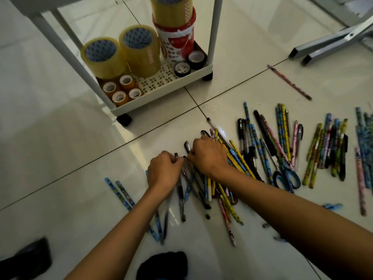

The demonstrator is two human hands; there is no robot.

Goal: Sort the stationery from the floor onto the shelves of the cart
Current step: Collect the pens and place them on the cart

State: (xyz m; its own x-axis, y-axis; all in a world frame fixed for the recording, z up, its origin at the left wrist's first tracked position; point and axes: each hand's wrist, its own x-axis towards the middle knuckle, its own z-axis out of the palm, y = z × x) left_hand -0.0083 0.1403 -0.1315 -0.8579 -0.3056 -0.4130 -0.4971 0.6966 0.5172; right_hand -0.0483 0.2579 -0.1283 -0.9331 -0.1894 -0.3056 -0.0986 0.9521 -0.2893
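Both hands on pens beside cart (161, 85): left hand (163, 170) clutching pens (181, 190), right hand (209, 155) pinching black pen (187, 147); scissors (286, 178) beyond.

I have one view only, from the camera on the person's head, so no second view shares anything with it. It looks forward and steeply down at the floor (60, 138), close enough that both forearms run in from the bottom edge and the hands, left (164, 170) and right (210, 154), sit just below the middle of my picture. The wide lens bends the tile joints near the edges. Ahead of the hands, in the upper left, I see down onto the lowest shelf of the cart (161, 91); its upper parts are cut off at the top. The pens (260, 150) spread across the right half, out to the right edge.
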